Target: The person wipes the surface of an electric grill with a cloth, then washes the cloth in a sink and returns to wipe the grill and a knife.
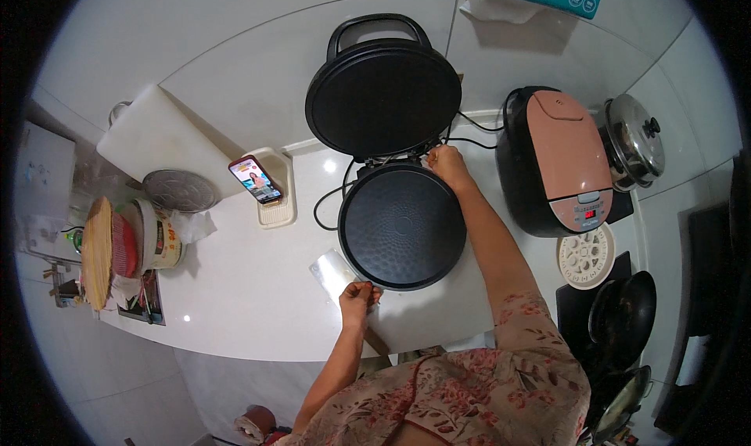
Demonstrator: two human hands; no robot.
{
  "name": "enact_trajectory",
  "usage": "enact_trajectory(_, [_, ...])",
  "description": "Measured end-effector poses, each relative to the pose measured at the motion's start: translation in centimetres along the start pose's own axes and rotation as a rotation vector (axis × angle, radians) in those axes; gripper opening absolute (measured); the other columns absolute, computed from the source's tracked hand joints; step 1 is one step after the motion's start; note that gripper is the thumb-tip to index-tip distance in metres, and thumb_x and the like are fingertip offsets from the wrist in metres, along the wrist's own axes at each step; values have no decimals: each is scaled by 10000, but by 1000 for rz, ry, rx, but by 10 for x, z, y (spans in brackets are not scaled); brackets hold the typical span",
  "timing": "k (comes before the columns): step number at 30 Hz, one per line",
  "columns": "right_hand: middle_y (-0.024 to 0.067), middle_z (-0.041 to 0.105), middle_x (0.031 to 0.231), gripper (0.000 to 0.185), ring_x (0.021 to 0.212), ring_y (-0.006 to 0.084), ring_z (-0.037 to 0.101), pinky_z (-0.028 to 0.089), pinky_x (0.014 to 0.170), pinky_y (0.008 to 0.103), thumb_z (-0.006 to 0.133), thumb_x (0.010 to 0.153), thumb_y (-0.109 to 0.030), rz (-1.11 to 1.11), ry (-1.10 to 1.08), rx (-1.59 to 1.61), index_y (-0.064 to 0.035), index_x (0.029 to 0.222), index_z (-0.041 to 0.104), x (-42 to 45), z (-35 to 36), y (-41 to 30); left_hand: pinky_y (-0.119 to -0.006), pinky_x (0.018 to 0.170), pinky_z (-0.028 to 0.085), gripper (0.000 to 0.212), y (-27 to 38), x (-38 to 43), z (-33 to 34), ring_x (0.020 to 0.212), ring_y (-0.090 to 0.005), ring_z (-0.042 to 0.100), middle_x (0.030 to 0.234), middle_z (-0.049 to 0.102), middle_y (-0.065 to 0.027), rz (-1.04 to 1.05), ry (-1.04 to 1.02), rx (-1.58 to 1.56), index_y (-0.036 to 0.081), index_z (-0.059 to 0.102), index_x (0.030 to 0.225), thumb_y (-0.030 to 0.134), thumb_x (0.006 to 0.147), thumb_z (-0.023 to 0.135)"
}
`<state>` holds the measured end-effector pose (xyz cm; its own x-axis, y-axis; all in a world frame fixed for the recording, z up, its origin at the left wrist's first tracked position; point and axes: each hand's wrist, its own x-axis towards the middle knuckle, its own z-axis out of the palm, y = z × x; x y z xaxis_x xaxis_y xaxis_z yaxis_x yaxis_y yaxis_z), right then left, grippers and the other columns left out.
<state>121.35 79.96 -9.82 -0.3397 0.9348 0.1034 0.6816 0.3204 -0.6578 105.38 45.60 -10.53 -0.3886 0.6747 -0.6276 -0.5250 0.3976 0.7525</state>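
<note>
A round black electric griddle stands open on the white counter, its lower plate [403,226] flat and its lid [384,100] tilted up against the wall. My right hand [447,163] is at the hinge on the plate's back right edge, fingers curled; something whitish shows at the fingertips, too small to identify. My left hand [358,300] is at the plate's front left rim, fingers bent together; whether it pinches anything cannot be told. Just beyond the left hand, a shiny, clear or silvery flat packet [333,272] lies beside the griddle.
A phone [256,179] leans in a cream tray [286,211] at left, near a white cutting board [167,135] and stacked containers [161,237]. At right are a pink rice cooker [569,147], a steel pot [633,141], a cream perforated disc [587,256] and dark pans [631,317]. Cables run behind the griddle.
</note>
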Motion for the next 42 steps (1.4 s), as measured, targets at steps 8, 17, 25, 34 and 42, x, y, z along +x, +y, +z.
enact_trajectory(8, [199, 622, 739, 114, 707, 322, 617, 490, 653, 380, 630, 684, -110, -49, 96, 15, -9, 731, 655, -2, 7, -3, -262, 554, 483, 109, 0, 0, -2, 589, -170, 583, 721, 611, -125, -15, 3, -10, -18, 532, 808, 76, 859, 552])
enact_trajectory(17, [179, 627, 756, 77, 716, 319, 614, 489, 655, 392, 624, 691, -77, -87, 185, -10, -30, 732, 671, -10, 13, -14, -279, 573, 480, 111, 0, 1, 0, 605, -191, 584, 715, 597, -128, -5, -8, -46, -21, 521, 789, 61, 860, 546])
enact_trajectory(25, [186, 627, 787, 93, 739, 334, 613, 488, 681, 391, 653, 698, -107, -108, 191, -11, -38, 757, 675, -7, 6, -24, -278, 538, 434, 109, 1, -2, 2, 561, -175, 533, 714, 578, -123, -9, -9, -131, -19, 491, 801, 59, 868, 528])
enact_trajectory(34, [122, 652, 772, 120, 672, 218, 628, 500, 624, 324, 683, 691, -117, 313, 3, -102, -43, 786, 673, -32, -34, -5, -265, 609, 483, 117, 0, -9, -1, 629, -164, 577, 742, 595, -97, 1, -46, -82, 6, 517, 857, 119, 881, 534])
enact_trajectory(42, [81, 628, 804, 149, 617, 142, 567, 447, 493, 263, 602, 779, -80, 460, 167, 584, 5, 892, 648, -130, -60, 8, -252, 615, 486, 113, 5, -24, 2, 636, -156, 581, 744, 603, -98, -17, -75, 39, -6, 539, 875, 105, 878, 514])
